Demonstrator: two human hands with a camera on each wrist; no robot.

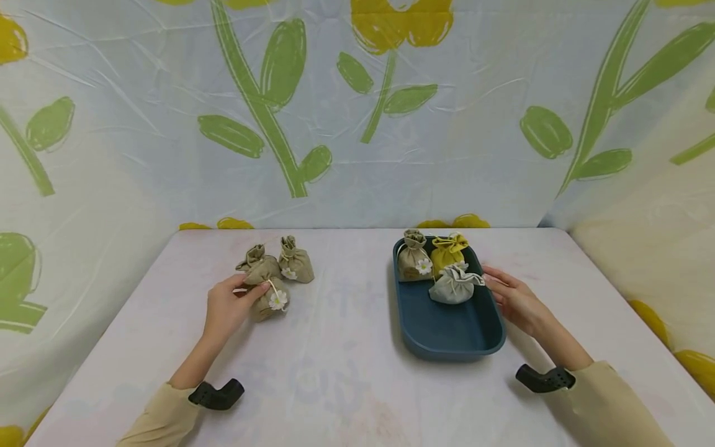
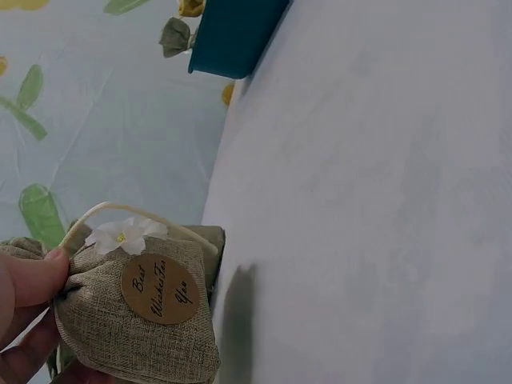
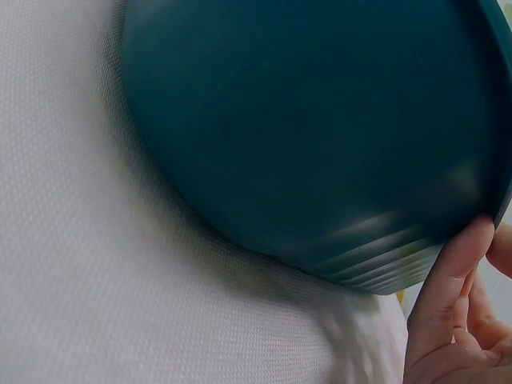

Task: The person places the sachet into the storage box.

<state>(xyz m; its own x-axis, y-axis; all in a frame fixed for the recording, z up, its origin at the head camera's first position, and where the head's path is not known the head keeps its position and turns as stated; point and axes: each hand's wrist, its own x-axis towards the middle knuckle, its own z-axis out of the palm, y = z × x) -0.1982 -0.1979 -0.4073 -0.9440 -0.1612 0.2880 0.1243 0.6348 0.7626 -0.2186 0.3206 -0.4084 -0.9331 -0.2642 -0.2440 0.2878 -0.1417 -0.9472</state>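
In the head view my left hand (image 1: 229, 304) pinches a tan drawstring pouch (image 1: 267, 305) by its gathered neck, between thumb and fingers. The pouch carries a white flower, and the left wrist view shows its round "Best Wishes For You" label (image 2: 160, 289). Just behind it is another tan pouch (image 1: 255, 254), partly hidden; a third tan pouch (image 1: 300, 267) stands to the right. My right hand (image 1: 516, 303) rests its fingertips against the right rim of a dark blue tray (image 1: 447, 338); the thumb (image 3: 458, 276) touches the outer wall in the right wrist view.
Inside the tray's far half sit a tan pouch (image 1: 413, 257), a yellow pouch (image 1: 447, 251) and a light grey pouch (image 1: 454, 287). The pale tabletop (image 1: 341, 347) spreads between both hands, with a flower-printed cloth (image 1: 447, 161) hanging behind it.
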